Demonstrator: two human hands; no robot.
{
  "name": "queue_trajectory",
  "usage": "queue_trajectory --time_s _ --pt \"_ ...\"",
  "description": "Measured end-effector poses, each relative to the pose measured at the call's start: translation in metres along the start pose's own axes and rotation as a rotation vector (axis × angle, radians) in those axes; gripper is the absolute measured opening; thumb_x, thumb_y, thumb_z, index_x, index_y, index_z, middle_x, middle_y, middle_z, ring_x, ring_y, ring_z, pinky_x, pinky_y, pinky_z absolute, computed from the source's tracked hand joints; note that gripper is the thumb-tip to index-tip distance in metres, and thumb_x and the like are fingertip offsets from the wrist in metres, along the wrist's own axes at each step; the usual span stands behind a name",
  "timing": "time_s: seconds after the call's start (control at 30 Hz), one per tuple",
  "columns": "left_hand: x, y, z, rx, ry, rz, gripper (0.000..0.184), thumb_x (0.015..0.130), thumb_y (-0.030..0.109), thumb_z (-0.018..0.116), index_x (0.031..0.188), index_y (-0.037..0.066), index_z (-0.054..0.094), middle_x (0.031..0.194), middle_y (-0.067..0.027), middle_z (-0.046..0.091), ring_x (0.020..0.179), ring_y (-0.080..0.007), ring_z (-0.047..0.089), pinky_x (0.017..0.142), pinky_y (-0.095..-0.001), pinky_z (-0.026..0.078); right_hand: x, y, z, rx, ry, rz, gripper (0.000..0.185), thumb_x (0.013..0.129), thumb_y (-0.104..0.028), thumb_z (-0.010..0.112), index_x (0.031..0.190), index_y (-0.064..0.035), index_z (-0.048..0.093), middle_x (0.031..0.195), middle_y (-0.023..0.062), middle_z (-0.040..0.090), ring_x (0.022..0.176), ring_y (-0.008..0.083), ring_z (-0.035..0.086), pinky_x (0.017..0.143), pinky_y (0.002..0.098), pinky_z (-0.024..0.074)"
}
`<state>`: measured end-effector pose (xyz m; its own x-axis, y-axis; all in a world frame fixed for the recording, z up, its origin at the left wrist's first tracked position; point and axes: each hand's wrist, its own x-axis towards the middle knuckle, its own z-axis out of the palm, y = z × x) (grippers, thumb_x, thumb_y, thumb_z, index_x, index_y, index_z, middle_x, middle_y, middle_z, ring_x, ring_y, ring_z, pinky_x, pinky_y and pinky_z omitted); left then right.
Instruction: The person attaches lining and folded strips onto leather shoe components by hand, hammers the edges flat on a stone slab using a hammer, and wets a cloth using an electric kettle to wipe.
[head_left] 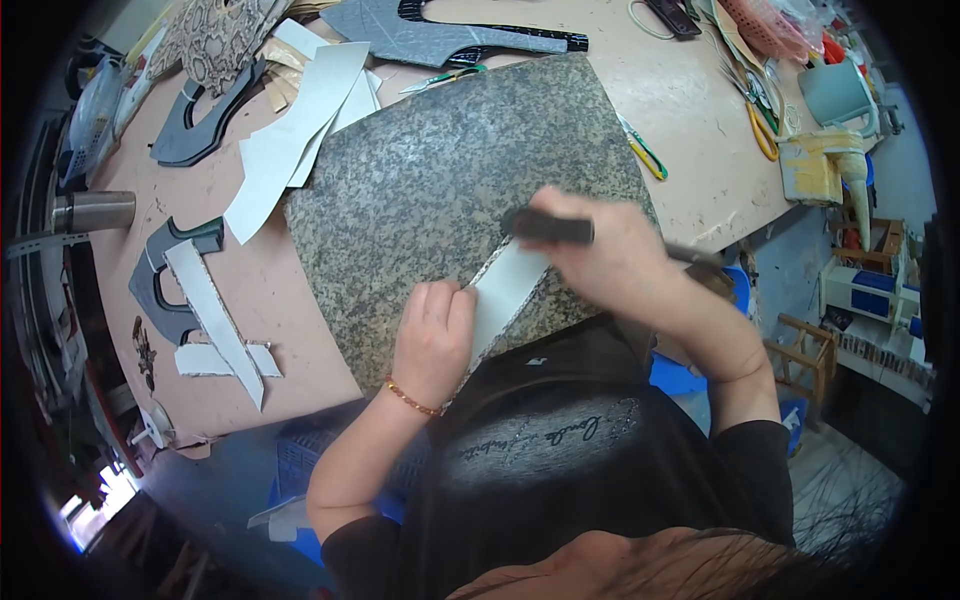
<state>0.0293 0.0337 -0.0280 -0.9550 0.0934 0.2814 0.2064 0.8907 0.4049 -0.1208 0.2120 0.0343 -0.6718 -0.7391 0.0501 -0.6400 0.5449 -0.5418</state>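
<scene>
A white strip (505, 290) with folded, speckled edges lies slanted on the speckled stone slab (420, 160), near the slab's front edge. My left hand (437, 325) holds the strip along its left side, fingers curled and pressed together. In my right hand (605, 250) is a hammer (560, 229), gripped above the strip's far end. Its dark head is blurred, and the fingers partly cover it; the handle sticks out to the right behind the hand. I cannot tell whether the head touches the strip.
At left lie more edged white strips (215, 320), grey curved pieces (190, 125) and a metal cylinder (95, 211). White sheets (300, 130) overlap the slab's corner. Small snips (643, 150), yellow-handled scissors (762, 130), a yellow glue container (815, 170) and a mug (838, 95) stand or lie right.
</scene>
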Motion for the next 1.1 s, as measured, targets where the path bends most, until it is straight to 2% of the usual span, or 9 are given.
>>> queue_trajectory --time_s 0.2,0.27,0.33,0.4,0.47,0.6,0.7,0.83,1.1 --pt "-0.033 0.003 -0.021 -0.093 -0.005 -0.101 0.016 0.078 -0.005 0.068 0.092 -0.001 0.062 0.089 -0.0144 0.058 0.082 -0.0313 0.058 0.074 -0.0406 0.050 -0.006 -0.008 0.017 0.129 -0.062 -0.031 0.017 0.088 -0.017 0.065 0.102 -0.0102 0.057 0.078 0.0136 0.069 0.069 0.0361 0.069 0.056 0.0469 0.0542" --pt "-0.042 0.003 -0.023 -0.078 -0.016 -0.097 0.016 0.077 -0.004 0.066 0.093 -0.001 0.062 0.091 -0.0138 0.058 0.083 -0.0304 0.057 0.074 -0.0393 0.050 0.008 -0.006 0.001 -0.110 -0.143 0.009 0.013 0.087 -0.014 0.065 0.097 -0.0086 0.059 0.079 0.0126 0.070 0.068 0.0332 0.070 0.055 0.0453 0.0550" --pt "-0.042 0.003 -0.023 -0.048 -0.037 -0.080 0.020 0.077 0.000 0.063 0.098 0.000 0.062 0.095 -0.0132 0.057 0.087 -0.0287 0.057 0.075 -0.0368 0.050 -0.001 -0.014 0.015 0.011 -0.045 -0.162 0.017 0.084 -0.009 0.063 0.100 -0.0071 0.056 0.080 0.0126 0.070 0.068 0.0324 0.070 0.055 0.0450 0.0554" --pt "-0.043 0.006 -0.024 -0.033 -0.061 -0.103 0.020 0.078 0.001 0.062 0.098 0.000 0.062 0.096 -0.0128 0.057 0.087 -0.0282 0.057 0.075 -0.0366 0.050 -0.016 -0.040 0.034 -0.024 -0.267 -0.252 0.020 0.084 -0.007 0.060 0.103 -0.0071 0.052 0.083 0.0123 0.069 0.070 0.0329 0.070 0.057 0.0454 0.0556" --pt "-0.044 0.007 -0.026 -0.029 -0.079 -0.115 0.021 0.079 0.002 0.062 0.099 0.001 0.062 0.096 -0.0125 0.057 0.086 -0.0281 0.057 0.075 -0.0365 0.050 -0.020 -0.039 0.042 0.084 -0.268 -0.263 0.021 0.084 -0.010 0.061 0.103 -0.0076 0.054 0.083 0.0126 0.070 0.070 0.0334 0.070 0.057 0.0458 0.0552" --pt "-0.028 0.004 -0.017 -0.077 -0.012 -0.114 0.023 0.080 -0.001 0.063 0.104 0.001 0.062 0.094 -0.0139 0.058 0.087 -0.0309 0.058 0.076 -0.0394 0.050 -0.006 -0.017 0.005 0.036 -0.088 -0.007 0.019 0.088 -0.023 0.071 0.096 -0.0110 0.058 0.076 0.0130 0.069 0.071 0.0356 0.069 0.059 0.0453 0.0548" --pt "0.020 0.001 0.012 -0.124 0.065 -0.069 0.023 0.082 -0.002 0.064 0.105 0.001 0.063 0.094 -0.0149 0.059 0.088 -0.0322 0.060 0.077 -0.0414 0.051 0.002 -0.010 -0.006 0.022 0.014 -0.072 0.020 0.089 -0.026 0.070 0.097 -0.0108 0.059 0.077 0.0142 0.068 0.071 0.0375 0.068 0.059 0.0460 0.0541" --pt "0.049 0.000 0.024 -0.134 0.081 -0.091 0.023 0.082 0.000 0.067 0.106 0.002 0.064 0.095 -0.0134 0.061 0.088 -0.0322 0.061 0.078 -0.0412 0.051 0.007 0.002 0.004 -0.111 -0.006 0.054 0.020 0.090 -0.025 0.070 0.097 -0.0096 0.059 0.076 0.0159 0.067 0.070 0.0383 0.067 0.059 0.0463 0.0534" --pt "0.017 -0.003 0.013 -0.175 0.096 -0.053 0.028 0.079 0.000 0.071 0.107 0.002 0.066 0.093 -0.0102 0.061 0.084 -0.0285 0.060 0.074 -0.0375 0.051 0.003 0.008 0.006 -0.067 0.009 0.072 0.022 0.090 -0.026 0.070 0.099 -0.0092 0.058 0.077 0.0149 0.069 0.070 0.0389 0.068 0.058 0.0468 0.0549"
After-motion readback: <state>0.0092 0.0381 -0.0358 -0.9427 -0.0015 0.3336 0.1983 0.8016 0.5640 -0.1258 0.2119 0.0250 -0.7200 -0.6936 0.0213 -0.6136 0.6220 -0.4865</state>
